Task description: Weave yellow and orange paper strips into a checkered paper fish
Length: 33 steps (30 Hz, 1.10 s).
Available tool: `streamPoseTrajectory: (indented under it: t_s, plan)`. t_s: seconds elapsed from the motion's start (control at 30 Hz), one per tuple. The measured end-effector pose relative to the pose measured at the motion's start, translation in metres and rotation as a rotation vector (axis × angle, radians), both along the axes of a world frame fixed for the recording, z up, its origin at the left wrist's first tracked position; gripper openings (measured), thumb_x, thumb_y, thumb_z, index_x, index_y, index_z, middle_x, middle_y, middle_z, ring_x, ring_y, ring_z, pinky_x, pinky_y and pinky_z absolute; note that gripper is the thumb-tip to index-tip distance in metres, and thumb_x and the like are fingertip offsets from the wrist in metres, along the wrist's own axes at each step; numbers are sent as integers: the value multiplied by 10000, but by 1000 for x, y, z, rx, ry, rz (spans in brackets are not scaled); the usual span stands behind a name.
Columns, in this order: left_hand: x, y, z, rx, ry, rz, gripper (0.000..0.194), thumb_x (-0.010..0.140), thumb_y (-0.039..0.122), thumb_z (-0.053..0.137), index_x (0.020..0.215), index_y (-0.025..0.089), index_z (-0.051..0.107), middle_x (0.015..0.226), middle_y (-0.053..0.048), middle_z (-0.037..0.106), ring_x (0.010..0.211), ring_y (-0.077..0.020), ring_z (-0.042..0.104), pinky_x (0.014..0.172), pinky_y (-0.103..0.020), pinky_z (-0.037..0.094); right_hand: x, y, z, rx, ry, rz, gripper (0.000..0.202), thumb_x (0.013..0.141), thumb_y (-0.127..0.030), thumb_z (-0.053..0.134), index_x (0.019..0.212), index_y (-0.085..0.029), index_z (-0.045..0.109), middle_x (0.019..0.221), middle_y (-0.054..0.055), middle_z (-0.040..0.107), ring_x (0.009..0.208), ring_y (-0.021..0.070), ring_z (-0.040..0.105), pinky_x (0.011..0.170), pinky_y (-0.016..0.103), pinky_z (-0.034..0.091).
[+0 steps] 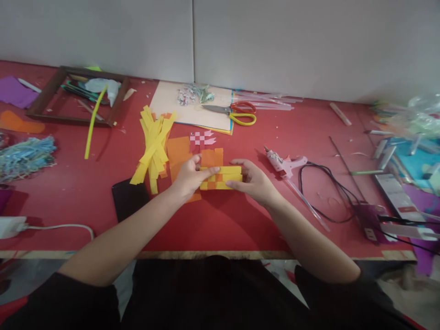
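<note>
Yellow and orange paper strips, woven in a check pattern, are held between my two hands above the red table. My left hand grips the weave's left end, its thumb lying across a yellow strip. At the right end, my right hand pinches it between thumb and fingers. Unwoven orange paper sticks up beyond the weave. Just past it lies a small pink and white checked paper fish. Orange sheets rest beside my left hand, and a pile of yellow paper strips lies farther left.
A pink glue gun with a black cord lies to the right. Scissors rest on cream paper at the back. A wooden tray stands back left, a black flat object nearer. Electrical cords and clutter occupy the right side.
</note>
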State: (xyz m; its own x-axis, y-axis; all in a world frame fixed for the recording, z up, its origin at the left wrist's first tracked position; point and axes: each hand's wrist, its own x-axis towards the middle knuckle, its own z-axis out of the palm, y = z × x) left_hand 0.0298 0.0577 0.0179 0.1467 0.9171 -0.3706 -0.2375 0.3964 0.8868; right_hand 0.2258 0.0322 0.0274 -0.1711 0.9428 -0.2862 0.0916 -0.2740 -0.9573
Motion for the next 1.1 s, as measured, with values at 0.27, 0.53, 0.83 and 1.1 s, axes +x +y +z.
streamPoseTrajectory:
  t_s: [0.27, 0.53, 0.83, 1.1]
  plan:
    - [10, 1, 11, -1, -253, 99, 443, 610, 270, 889, 951, 166, 625, 951, -57, 732, 850, -217, 710, 806, -369, 577, -9, 12, -3, 80, 208, -159, 482, 666, -349, 839, 1055, -219, 585, 906, 28, 732, 792, 178, 699, 728, 358, 596]
    - [10, -1, 7, 12, -265, 30, 549, 647, 223, 879, 1100, 189, 569, 1029, -82, 728, 906, -249, 720, 860, -418, 572, -10, 19, -3, 99, 257, -172, 465, 651, -329, 854, 1024, -221, 599, 916, 28, 747, 799, 171, 708, 777, 352, 595]
    - [6, -1, 10, -20, -258, -36, 510, 666, 215, 862, 1098, 167, 595, 1066, -93, 718, 931, -237, 710, 861, -386, 564, -14, 10, -20, 92, 321, -194, 450, 695, -320, 833, 1076, -275, 598, 971, 6, 734, 864, 163, 704, 824, 322, 585]
    - [7, -1, 13, -94, -317, -89, 449, 693, 229, 842, 1078, 147, 624, 1026, -90, 730, 878, -217, 715, 763, -325, 578, -15, 8, -17, 123, 292, -223, 429, 681, -355, 837, 1036, -280, 608, 986, 12, 712, 880, 178, 687, 829, 353, 581]
